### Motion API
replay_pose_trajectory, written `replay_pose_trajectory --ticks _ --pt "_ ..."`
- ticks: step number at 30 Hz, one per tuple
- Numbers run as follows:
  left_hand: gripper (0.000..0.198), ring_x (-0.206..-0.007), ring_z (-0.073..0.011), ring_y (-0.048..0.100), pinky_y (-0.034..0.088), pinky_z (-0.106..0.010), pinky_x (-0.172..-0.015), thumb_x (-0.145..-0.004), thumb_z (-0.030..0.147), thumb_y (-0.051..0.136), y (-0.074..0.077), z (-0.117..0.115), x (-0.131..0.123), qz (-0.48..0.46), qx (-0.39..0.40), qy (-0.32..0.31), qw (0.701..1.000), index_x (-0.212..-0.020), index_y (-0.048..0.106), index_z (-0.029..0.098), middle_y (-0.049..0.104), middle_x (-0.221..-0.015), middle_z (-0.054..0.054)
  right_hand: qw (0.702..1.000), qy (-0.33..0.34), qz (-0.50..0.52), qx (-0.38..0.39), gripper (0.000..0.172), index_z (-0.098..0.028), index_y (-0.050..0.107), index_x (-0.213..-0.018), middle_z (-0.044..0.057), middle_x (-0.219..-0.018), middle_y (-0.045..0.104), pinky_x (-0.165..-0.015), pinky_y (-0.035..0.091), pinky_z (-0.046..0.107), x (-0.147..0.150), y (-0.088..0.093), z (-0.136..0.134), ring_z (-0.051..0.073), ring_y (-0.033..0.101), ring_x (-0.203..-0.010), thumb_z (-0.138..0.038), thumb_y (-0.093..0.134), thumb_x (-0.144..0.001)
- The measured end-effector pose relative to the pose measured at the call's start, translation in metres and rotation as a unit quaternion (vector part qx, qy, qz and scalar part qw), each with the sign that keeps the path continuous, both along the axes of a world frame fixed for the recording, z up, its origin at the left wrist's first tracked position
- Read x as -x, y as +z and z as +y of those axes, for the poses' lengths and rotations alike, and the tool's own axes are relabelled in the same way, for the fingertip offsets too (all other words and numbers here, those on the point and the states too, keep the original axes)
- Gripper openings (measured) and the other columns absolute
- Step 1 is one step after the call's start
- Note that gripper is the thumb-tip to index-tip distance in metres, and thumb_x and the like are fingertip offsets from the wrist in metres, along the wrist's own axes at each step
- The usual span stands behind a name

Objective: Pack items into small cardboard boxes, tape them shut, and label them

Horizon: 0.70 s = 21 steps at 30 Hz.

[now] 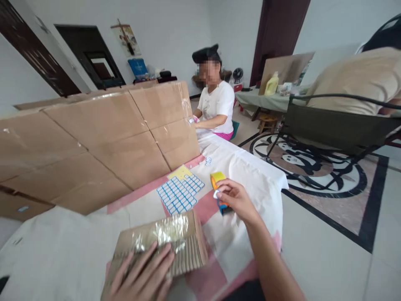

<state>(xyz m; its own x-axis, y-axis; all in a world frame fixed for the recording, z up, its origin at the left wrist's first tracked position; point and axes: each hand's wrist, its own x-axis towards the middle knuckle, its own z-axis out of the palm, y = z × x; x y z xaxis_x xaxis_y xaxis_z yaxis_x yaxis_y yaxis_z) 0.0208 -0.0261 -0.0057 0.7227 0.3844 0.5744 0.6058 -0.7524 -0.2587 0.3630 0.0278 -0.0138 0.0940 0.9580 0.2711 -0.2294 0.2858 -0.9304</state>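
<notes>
My left hand (145, 271) lies with its fingers spread on a brown cardboard bundle (159, 230) wrapped in shiny clear tape, with ridged layers along its near side. Between the thumb and fingers of my right hand (236, 198) is a small white label (216, 193). Just beyond and partly under that hand lies a tape dispenser (216, 177) with a yellow roll and an orange and blue body. A sheet of blue-bordered labels (180, 194) rests on the cloth between the bundle and the boxes, and its bare yellowish backing shows at the far end.
A wall of stacked cardboard boxes (119, 138) borders the table's far left. The pink and white tablecloth (244, 167) hangs over the right edge. Beyond the boxes sits a person in a white shirt (217, 102). Another person sits in a dark chair (332, 125) at right.
</notes>
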Motion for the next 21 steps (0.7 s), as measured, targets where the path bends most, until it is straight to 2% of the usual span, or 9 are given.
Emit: replay_pose_trajectory --ticks 3,6,9,12,16,21 --pt "0.046 -0.123 -0.0228 0.066 0.023 -0.041 -0.126 -0.086 0.027 0.066 0.007 -0.007 -0.004 0.008 0.043 0.016 0.999 -0.133 0.065 0.029 0.07 -0.132 0.001 0.999 0.048 -0.002 0.012 0.017 -0.023 0.072 -0.084 0.002 -0.077 0.068 -0.061 0.049 0.03 0.036 -0.022 -0.033 0.015 0.059 -0.063 -0.037 0.08 -0.083" --pt "0.045 -0.124 -0.0255 0.066 0.029 -0.044 -0.12 -0.088 0.025 0.063 0.007 -0.014 -0.007 -0.006 0.071 0.046 0.996 -0.133 0.064 0.03 0.071 -0.132 0.0 0.993 0.117 0.023 0.006 0.019 -0.023 0.071 -0.083 0.003 -0.086 0.066 -0.062 0.047 0.03 0.058 -0.043 -0.048 0.016 0.059 -0.07 -0.04 0.079 -0.083" --pt "0.044 -0.126 -0.026 0.065 0.03 -0.045 -0.118 -0.088 0.024 0.062 0.006 -0.019 -0.009 -0.018 0.082 0.068 0.994 -0.131 0.064 0.031 0.071 -0.132 0.0 0.986 0.161 0.03 0.001 0.022 -0.022 0.069 -0.084 0.003 -0.09 0.062 -0.063 0.043 0.028 0.064 -0.058 -0.053 0.016 0.056 -0.075 -0.042 0.078 -0.084" --pt "0.042 -0.125 -0.0266 0.066 0.03 -0.046 -0.118 -0.088 0.024 0.062 0.005 -0.021 -0.011 -0.016 0.075 0.076 0.994 -0.129 0.065 0.031 0.071 -0.131 -0.001 0.981 0.191 0.036 0.022 0.025 -0.022 0.065 -0.085 0.0 -0.083 0.058 -0.062 0.039 0.027 0.06 -0.065 -0.056 0.014 0.05 -0.07 -0.044 0.077 -0.085" --pt "0.039 -0.122 -0.0271 0.068 0.033 -0.046 -0.117 -0.087 0.023 0.061 0.005 -0.019 -0.012 -0.018 0.061 0.072 0.995 -0.126 0.067 0.03 0.073 -0.128 -0.002 0.974 0.217 0.048 0.044 0.032 -0.021 0.061 -0.085 -0.002 -0.079 0.055 -0.064 0.038 0.027 0.056 -0.071 -0.057 0.014 0.049 -0.07 -0.049 0.076 -0.084" --pt "0.041 -0.12 -0.0272 0.069 0.032 -0.044 -0.118 -0.085 0.024 0.061 0.003 -0.017 -0.012 -0.026 0.059 0.071 0.995 -0.125 0.067 0.03 0.075 -0.124 -0.002 0.976 0.204 0.058 0.039 0.036 -0.022 0.057 -0.086 -0.002 -0.077 0.056 -0.066 0.038 0.027 0.063 -0.077 -0.051 0.014 0.05 -0.07 -0.054 0.073 -0.085"
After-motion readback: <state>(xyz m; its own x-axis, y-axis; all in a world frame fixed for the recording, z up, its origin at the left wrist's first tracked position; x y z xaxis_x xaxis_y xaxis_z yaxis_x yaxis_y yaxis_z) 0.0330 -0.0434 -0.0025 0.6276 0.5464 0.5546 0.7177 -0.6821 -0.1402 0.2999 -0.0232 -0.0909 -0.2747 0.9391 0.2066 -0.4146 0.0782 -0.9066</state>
